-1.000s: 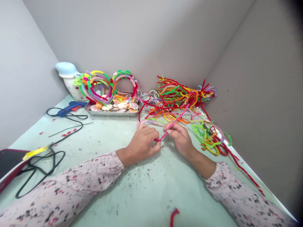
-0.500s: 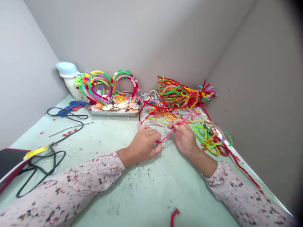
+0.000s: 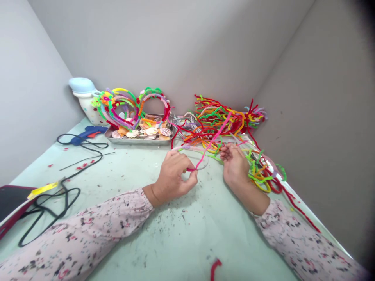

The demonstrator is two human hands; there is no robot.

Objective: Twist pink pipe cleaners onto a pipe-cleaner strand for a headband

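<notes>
pink pipe cleaner (image 3: 216,136), slanting up from a slim hoop (image 3: 191,148) (part fuzzy, part bare) over the tabletop (image 3: 205,222). the left hand (image 3: 175,173) pinches the strip tightly between thumb and forefinger, apparently with the hoop's end. the right hand (image 3: 236,166), just beside the strip, is loosely curled, half open, with nothing visible in it. for neat work, the pinch is best placed at the crossing and the strip drawn snug. behind: heaped pipe cleaners (image 3: 209,121) and a shell tray (image 3: 140,141).

Hot-pink pipe cleaner (image 3: 216,135), pale-pink sleeves (image 3: 117,218) with dark-and-red floral print, mint-green tabletop (image 3: 175,246)
</notes>
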